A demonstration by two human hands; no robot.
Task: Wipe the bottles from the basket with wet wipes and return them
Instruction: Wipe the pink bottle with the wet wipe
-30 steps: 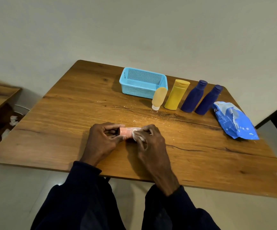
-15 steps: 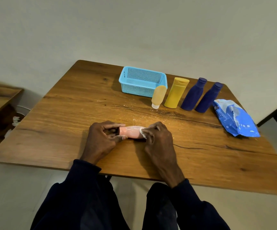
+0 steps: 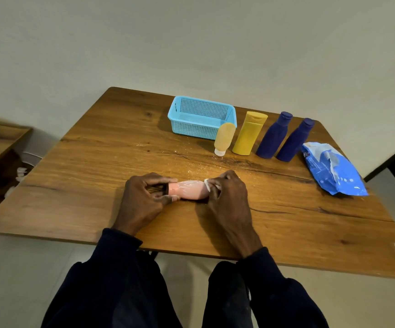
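A pink bottle (image 3: 188, 190) lies on its side near the front of the wooden table (image 3: 97, 162). My left hand (image 3: 142, 200) pinches its dark-capped left end between thumb and fingers. My right hand (image 3: 227, 197) holds a white wet wipe (image 3: 209, 184) against the bottle's right end. The light blue basket (image 3: 201, 118) stands at the back with no bottles showing in it. To its right stand a small yellow tube (image 3: 224, 138) on its white cap, a yellow bottle (image 3: 249, 133) and two dark blue bottles (image 3: 274, 136) (image 3: 295, 140).
A blue pack of wet wipes (image 3: 333, 169) lies at the right edge, its flap open. Fine white specks dot the wood in front of the bottles. A low wooden shelf (image 3: 0, 143) stands left of the table. The wall runs just behind the table.
My right hand has slid the wipe to the right along the pink bottle, baring more of its body. The left hand keeps its hold on the cap end.
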